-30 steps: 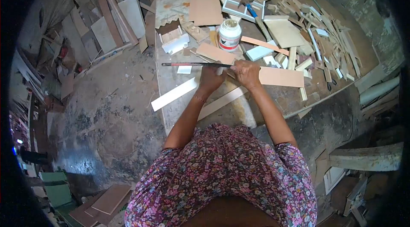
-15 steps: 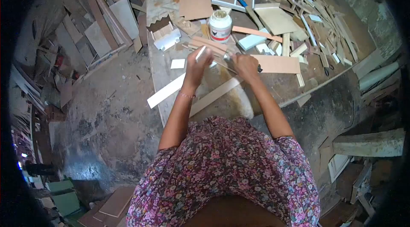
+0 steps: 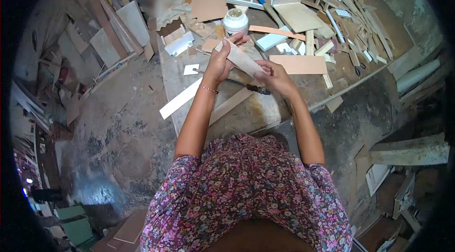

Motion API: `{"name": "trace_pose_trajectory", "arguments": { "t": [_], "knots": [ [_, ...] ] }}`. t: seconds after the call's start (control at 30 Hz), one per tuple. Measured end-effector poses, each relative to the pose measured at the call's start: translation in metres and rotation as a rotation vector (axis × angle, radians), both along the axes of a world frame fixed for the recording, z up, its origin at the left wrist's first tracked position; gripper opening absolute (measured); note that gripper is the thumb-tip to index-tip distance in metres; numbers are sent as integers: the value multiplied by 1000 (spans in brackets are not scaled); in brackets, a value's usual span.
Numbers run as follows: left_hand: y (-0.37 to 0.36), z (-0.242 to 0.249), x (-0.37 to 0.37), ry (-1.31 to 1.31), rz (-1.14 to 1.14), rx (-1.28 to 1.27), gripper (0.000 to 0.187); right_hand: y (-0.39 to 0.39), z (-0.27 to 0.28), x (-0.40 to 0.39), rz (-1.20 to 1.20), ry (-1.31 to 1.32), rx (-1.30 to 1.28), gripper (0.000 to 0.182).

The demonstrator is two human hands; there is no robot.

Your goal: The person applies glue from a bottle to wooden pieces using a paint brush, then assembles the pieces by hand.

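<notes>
Black-handled tool now down near centre frame, so both your hands are on the pale wood strip just above: left hand part-curled, gripping; right hand pinching.

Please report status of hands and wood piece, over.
Left hand and right hand on pale wood strip. Dark-handled tool close by, on table. White jar just beyond strip.

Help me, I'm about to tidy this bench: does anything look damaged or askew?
At the far left of the table, the stained sheet has a jagged edge, as if broken; the white jar stands open, contents exposed.
</notes>
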State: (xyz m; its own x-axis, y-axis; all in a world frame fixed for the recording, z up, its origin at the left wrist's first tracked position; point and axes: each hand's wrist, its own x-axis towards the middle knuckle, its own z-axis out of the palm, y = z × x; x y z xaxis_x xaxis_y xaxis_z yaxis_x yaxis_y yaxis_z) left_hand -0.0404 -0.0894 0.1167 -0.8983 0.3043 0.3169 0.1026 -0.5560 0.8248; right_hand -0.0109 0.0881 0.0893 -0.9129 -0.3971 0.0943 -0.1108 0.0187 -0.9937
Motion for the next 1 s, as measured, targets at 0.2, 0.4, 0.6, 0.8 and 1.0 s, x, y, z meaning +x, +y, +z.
{"name": "trace_pose_trajectory", "arguments": {
  "t": [0.2,0.4,0.6,0.8,1.0],
  "knots": [
    [18,-8,-16,-22,-192,6,82,44,-8,-22,-250,100,256,20],
    [50,-7,-30,-531,-265,-184,72,97,13,-58,-381,581,436,20],
    [143,-5,-60,-515,-115,-249,27,148,14,-123,-338,750,481,28],
    [210,-6,-91,-417,300,-372,19,188,-3,-195,-233,792,411,31],
    [238,-35,-121,-471,772,-355,14,202,-9,-231,-68,612,353,23]
  ]
}}
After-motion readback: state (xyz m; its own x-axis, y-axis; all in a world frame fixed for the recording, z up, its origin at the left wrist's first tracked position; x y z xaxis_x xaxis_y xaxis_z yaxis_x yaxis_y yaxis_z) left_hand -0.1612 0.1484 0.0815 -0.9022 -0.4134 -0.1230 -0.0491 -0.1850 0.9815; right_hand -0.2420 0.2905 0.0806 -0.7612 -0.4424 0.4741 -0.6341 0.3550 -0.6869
